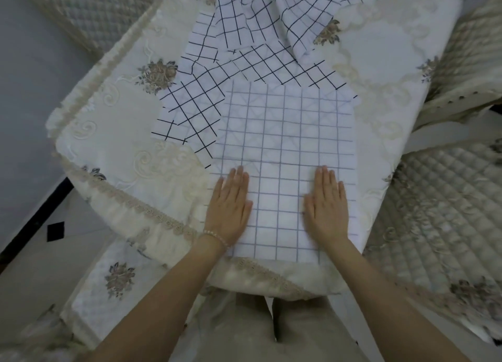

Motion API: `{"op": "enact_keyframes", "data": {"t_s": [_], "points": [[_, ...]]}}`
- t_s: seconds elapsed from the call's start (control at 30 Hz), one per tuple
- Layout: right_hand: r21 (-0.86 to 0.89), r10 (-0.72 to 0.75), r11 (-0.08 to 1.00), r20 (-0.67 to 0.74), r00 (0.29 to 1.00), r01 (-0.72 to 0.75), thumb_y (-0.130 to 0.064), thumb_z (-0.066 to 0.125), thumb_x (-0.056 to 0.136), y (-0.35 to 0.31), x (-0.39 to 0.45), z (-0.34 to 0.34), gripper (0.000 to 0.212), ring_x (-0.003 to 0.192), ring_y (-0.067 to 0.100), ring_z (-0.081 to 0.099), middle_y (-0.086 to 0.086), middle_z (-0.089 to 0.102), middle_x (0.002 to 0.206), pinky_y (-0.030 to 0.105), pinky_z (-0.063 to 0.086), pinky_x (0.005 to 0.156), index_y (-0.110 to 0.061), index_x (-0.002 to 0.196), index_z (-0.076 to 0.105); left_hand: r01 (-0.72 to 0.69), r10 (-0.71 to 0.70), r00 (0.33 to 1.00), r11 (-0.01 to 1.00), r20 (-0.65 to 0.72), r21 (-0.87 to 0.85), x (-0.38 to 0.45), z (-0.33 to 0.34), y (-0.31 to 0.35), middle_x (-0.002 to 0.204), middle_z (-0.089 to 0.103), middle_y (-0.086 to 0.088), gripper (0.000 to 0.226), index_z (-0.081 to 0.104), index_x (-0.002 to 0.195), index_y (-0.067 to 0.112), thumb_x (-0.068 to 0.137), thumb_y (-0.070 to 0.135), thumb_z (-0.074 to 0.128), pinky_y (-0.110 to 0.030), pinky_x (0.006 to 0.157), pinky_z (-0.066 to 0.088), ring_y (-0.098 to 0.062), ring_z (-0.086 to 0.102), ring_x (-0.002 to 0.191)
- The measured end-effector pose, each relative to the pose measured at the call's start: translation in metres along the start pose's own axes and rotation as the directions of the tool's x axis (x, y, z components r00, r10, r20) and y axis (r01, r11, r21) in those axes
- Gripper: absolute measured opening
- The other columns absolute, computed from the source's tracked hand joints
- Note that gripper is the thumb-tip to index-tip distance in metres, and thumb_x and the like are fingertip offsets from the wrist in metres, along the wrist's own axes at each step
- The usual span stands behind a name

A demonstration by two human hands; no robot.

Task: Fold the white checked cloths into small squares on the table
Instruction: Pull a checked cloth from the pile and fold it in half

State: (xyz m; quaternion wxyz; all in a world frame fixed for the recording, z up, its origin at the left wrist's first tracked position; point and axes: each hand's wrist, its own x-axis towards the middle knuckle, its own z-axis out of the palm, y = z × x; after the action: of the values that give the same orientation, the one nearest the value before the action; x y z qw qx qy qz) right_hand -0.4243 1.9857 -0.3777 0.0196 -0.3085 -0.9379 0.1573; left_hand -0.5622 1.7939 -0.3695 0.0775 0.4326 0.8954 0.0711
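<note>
Left hand (230, 207), right hand (327, 207) spread flat, pressing checked cloth (285, 144) beneath.

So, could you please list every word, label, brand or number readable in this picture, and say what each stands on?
None: no text can be read.
The spread white checked cloth under both hands bears only grid lines.
The cream embroidered tablecloth bears only flower and scroll motifs.

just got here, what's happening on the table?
A person is folding white checked cloths. Both hands, left hand and right hand, lie flat with straight fingers on a white cloth with pale grey checks, spread at the near edge of the table under a cream embroidered tablecloth. Behind it lies a loose heap of white cloths with dark checks, not yet folded.
</note>
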Motion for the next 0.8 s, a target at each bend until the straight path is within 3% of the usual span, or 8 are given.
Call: {"op": "enact_keyframes", "data": {"t_s": [0.07, 0.17, 0.3, 0.4, 0.6, 0.7, 0.8], "points": [[0.034, -0.082, 0.996, 0.03, 0.996, 0.081, -0.032, 0.02, 0.1, -0.033, -0.012, 0.012, 0.058, 0.147, 0.021, 0.012, 0.007, 0.013, 0.158, 0.037, 0.004, 0.12, -0.005, 0.151, 0.019, -0.115, 0.115, 0.993, 0.993, 0.029, -0.026, -0.006, 0.009, 0.034, 0.156, 0.015, -0.014, 0.057, 0.021, 0.148, 0.001, 0.098, 0.031, 0.022, -0.043, 0.116, 0.013, -0.026, 0.012, 0.145], [0.062, -0.056, 0.997, 0.074, 0.996, 0.051, -0.034, 0.017, 0.102, -0.055, -0.028, 0.033, 0.056, 0.149, 0.018, 0.007, 0.003, 0.008, 0.16, 0.036, 0.002, 0.12, -0.011, 0.153, 0.013, -0.111, 0.112, 0.99, 0.994, 0.091, -0.013, -0.012, 0.024, 0.054, 0.155, 0.019, -0.014, 0.059, 0.029, 0.145, 0.001, 0.096, 0.033, 0.021, -0.042, 0.114, 0.015, -0.025, 0.016, 0.144], [-0.003, -0.064, 0.998, 0.09, 0.994, 0.064, -0.039, 0.016, 0.1, -0.021, -0.041, 0.029, 0.06, 0.149, 0.015, 0.003, 0.001, 0.008, 0.161, 0.036, 0.002, 0.121, -0.013, 0.154, 0.012, -0.084, 0.085, 0.992, 0.996, 0.094, -0.007, -0.021, 0.027, 0.022, 0.157, 0.012, -0.012, 0.061, 0.018, 0.149, 0.004, 0.097, 0.037, 0.02, -0.041, 0.117, 0.01, -0.022, 0.008, 0.146], [0.021, 0.047, 0.999, 0.072, 0.996, -0.049, -0.042, 0.012, 0.1, 0.013, -0.05, 0.015, 0.061, 0.149, 0.014, 0.002, 0.001, 0.008, 0.161, 0.035, 0.0, 0.121, -0.012, 0.154, 0.011, -0.043, 0.045, 0.994, 0.999, 0.103, -0.017, -0.029, 0.021, -0.001, 0.158, 0.007, -0.01, 0.061, 0.011, 0.15, 0.005, 0.098, 0.036, 0.02, -0.04, 0.118, 0.008, -0.021, 0.005, 0.146], [-0.003, 0.057, 0.998, 0.125, 0.991, -0.057, -0.041, 0.015, 0.099, 0.028, -0.053, 0.0, 0.062, 0.148, 0.016, 0.005, 0.002, 0.01, 0.161, 0.037, 0.003, 0.12, -0.012, 0.153, 0.012, -0.059, 0.058, 0.992, 0.998, 0.111, 0.008, -0.028, 0.005, -0.001, 0.152, 0.026, -0.017, 0.06, 0.029, 0.145, 0.001, 0.095, 0.033, 0.026, -0.044, 0.113, 0.019, -0.029, 0.025, 0.141], [-0.011, 0.064, 0.998, 0.148, 0.987, -0.064, -0.042, 0.011, 0.096, 0.023, -0.053, -0.001, 0.065, 0.148, 0.017, 0.002, 0.003, 0.005, 0.16, 0.034, -0.003, 0.12, -0.011, 0.153, 0.008, -0.252, 0.253, 0.966, 0.967, 0.045, -0.025, -0.029, -0.007, 0.015, 0.126, 0.058, -0.015, 0.039, 0.059, 0.121, 0.008, 0.088, 0.025, 0.048, -0.045, 0.104, 0.04, -0.032, 0.054, 0.118], [0.012, 0.072, 0.997, 0.144, 0.987, -0.075, -0.041, 0.009, 0.093, 0.019, -0.051, -0.005, 0.068, 0.148, 0.02, 0.006, 0.006, 0.01, 0.16, 0.035, -0.001, 0.12, -0.009, 0.153, 0.011, -0.524, 0.526, 0.85, 0.848, 0.012, -0.074, -0.04, -0.012, 0.033, 0.087, 0.065, -0.001, 0.01, 0.068, 0.087, 0.016, 0.078, 0.019, 0.068, -0.036, 0.082, 0.051, -0.022, 0.059, 0.083]]}}
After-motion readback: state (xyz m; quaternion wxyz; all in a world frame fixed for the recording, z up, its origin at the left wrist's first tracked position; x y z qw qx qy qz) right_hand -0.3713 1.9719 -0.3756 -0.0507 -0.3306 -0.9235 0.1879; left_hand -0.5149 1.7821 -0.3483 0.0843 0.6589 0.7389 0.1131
